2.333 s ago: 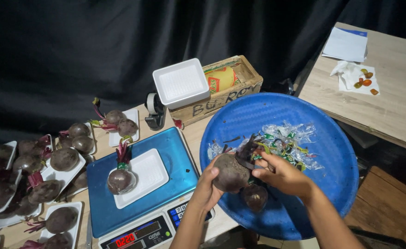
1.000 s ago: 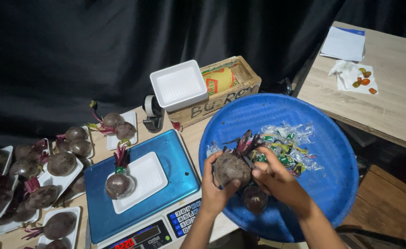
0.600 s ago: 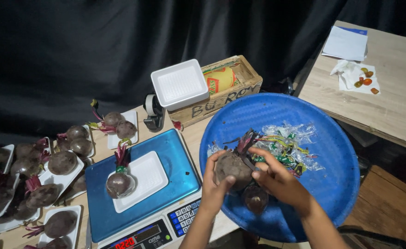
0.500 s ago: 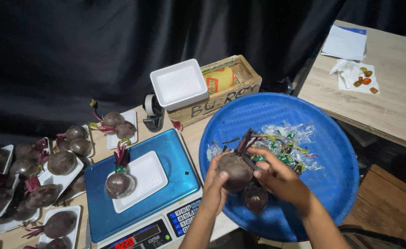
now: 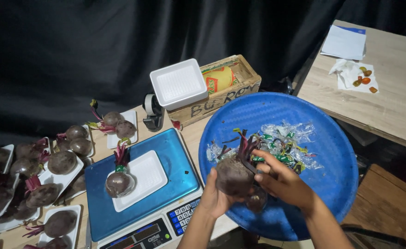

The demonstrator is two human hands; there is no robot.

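beetroot (image 5: 233,176), round and dark purple, sits gripped in both of a person's bare hands above the near left part of a big blue round tray (image 5: 332,152). the left hand (image 5: 214,198) cups it from below at about 7 o'clock, fingers wrapped closed around its underside. the right hand (image 5: 283,182) comes in from 4 o'clock, its fingers curled tight at the top of the root where the cut red stems (image 5: 245,148) stick up. a second, smaller beet (image 5: 257,201) lies on the tray just under the hands, partly hidden.

at 1 o'clock from the held root, a loose pile of clear plastic wrappers (image 5: 283,143) with green and yellow print rests on the tray.

at 9 o'clock stands a blue weighing scale (image 5: 166,193) on the desk; on it lies a white foam tray (image 5: 145,177) carrying one wrapped beet (image 5: 119,182) at its left edge. further left, many more beets (image 5: 61,161) lie on white foam trays, close together.

at 11 o'clock, a wooden box (image 5: 233,94) has an empty white foam tray (image 5: 178,84) resting on its left end, and a tape dispenser (image 5: 153,110) stands just beside it. at 2 o'clock, a pale wooden desk (image 5: 396,106) holds papers (image 5: 345,42) and a tissue (image 5: 350,74).
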